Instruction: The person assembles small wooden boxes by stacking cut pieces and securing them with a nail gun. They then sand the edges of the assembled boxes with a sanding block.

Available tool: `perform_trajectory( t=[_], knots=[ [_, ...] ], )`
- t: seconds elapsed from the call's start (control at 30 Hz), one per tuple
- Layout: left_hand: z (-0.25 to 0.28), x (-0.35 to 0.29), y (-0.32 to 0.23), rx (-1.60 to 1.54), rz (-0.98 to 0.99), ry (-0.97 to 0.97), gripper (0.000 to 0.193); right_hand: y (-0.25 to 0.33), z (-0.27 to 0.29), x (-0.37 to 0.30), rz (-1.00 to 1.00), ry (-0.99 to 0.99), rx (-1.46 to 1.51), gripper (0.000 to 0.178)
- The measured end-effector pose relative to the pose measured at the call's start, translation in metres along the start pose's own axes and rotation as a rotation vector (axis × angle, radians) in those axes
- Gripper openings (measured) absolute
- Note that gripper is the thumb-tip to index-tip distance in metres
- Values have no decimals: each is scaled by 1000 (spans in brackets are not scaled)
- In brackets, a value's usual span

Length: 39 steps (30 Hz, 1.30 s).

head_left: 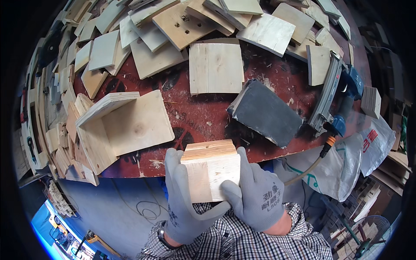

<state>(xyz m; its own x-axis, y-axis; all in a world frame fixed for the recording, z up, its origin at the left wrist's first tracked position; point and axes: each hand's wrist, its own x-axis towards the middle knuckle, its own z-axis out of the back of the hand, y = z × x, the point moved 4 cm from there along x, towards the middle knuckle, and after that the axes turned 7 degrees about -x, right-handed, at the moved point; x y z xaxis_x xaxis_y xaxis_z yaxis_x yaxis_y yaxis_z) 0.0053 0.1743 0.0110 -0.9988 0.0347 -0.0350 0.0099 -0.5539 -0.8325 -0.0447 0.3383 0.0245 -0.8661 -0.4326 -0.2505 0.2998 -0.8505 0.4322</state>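
Between both gloved hands I hold a wooden block (211,173), built from layered pale wood, at the near edge of the table. My left hand (184,203) wraps its left side and underside. My right hand (255,195) grips its right side, the thumb lying on the face toward me. Just beyond sits a black-wrapped rectangular block (268,113), its covering worn at the edges. Left of the hands, several plywood boards stand together as an open corner shape (138,125). A square plywood piece (216,67) lies ahead on the table.
A blue and grey nail gun (336,95) with a hose (307,171) rests at the right edge of the red table (195,119). Loose plywood pieces (173,26) heap along the back and left. A white plastic sack (333,169) hangs at right; a wire basket (368,234) stands below.
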Motion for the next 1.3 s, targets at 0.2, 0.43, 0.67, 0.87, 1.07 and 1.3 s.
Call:
perform_trajectory(
  t=[0.2,0.43,0.67,0.87,1.07,1.3],
  knots=[
    [1,6,6,25,22,71,120,-2,1,-1,-12,79,58,83],
    [14,15,9,217,15,242,123,-9,-1,9,32,120,116,88],
    [27,28,-18,544,-4,432,118,-5,9,16,-4,250,89,85],
    [19,43,-13,444,-8,478,107,-6,-1,11,-79,174,136,85],
    [15,47,-15,378,-37,431,109,-8,-7,8,-11,16,121,78],
    [18,16,15,-745,528,-271,98,-4,-3,5,-31,77,144,81]
  ],
)
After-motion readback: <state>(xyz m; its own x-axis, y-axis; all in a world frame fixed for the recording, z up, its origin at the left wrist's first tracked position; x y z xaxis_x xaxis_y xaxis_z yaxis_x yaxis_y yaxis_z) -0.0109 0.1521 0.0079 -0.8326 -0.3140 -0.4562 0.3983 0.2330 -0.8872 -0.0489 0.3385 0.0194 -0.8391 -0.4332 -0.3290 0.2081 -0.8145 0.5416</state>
